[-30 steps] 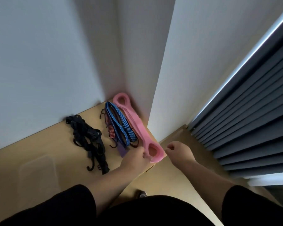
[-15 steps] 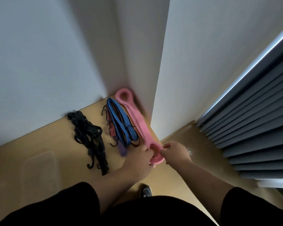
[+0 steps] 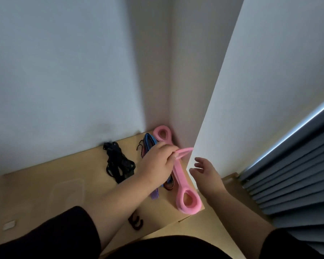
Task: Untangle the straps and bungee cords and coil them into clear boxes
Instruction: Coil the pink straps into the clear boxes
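Pink band (image 3: 178, 170) middle now lifted, pinched by left hand (image 3: 155, 165); right hand (image 3: 204, 170) released, open; sorting begins.

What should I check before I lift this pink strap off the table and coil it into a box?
1. Grip on strap: ok. The left hand pinches a thin loop of the pink strap raised above the table.
2. Second hand free: ok. The right hand is open beside the strap, holding nothing.
3. Strap free of the others: cannot tell. The blue bungee cords lie against it, partly hidden under the left hand.
4. Strap ends loose: ok. Both foam handle loops lie flat, the near one at the table's edge.
5. Box ready: cannot tell. A clear box sits to the left; open or lidded is unclear.
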Motion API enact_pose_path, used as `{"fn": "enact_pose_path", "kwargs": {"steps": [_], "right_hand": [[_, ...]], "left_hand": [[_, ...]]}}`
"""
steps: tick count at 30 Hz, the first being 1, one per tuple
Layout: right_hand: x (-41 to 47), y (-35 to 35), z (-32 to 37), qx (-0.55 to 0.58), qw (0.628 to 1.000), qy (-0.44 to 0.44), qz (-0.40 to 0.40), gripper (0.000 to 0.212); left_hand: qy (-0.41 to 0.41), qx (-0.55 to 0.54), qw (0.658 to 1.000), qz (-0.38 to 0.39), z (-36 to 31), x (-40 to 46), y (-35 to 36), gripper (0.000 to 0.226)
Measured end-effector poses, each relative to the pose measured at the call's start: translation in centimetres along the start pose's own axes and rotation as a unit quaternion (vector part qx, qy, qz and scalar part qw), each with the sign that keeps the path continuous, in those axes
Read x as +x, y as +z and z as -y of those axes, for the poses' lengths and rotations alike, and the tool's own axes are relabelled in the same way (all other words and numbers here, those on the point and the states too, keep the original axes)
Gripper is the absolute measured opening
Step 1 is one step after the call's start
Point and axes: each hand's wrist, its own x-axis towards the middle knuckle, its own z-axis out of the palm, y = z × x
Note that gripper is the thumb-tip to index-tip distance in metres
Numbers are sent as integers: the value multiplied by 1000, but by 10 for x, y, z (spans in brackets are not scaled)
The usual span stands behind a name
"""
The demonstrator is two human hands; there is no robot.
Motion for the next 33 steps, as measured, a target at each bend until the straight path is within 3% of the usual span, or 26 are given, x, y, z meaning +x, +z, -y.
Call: {"fn": "enact_pose_path", "kwargs": {"steps": [3, 6, 11, 16, 20, 24, 27, 31, 33], "right_hand": [[13, 12, 24, -33, 998, -50, 8, 57], [24, 25, 54, -74, 987, -146, -1, 50], [27, 46, 95, -7, 976, -213, 33, 43], [26, 56, 117, 5, 984, -172, 46, 4], [5, 59, 137, 86, 971, -195, 107, 12], [-21, 73, 155, 93, 947, -240, 194, 45], [-37, 89, 164, 118, 935, -233, 240, 37], [-35, 106, 171, 140, 936, -200, 254, 28], [-41, 131, 177, 145, 924, -153, 318, 22]], "left_hand": [[-11, -15, 999, -50, -12, 16, -36, 24], [-8, -20, 996, -90, -23, 26, -71, 21], [-28, -97, 985, -139, -41, 30, -116, 15], [-39, -201, 966, -157, -49, 18, -148, 15], [-73, -254, 945, -195, -37, 5, -167, 21], [-129, -263, 929, -227, -7, -20, -170, 30], [-155, -294, 918, -216, 12, -48, -168, 38], [-149, -286, 927, -192, 24, -78, -161, 28], [-176, -311, 906, -225, 39, -99, -170, 26]]}}
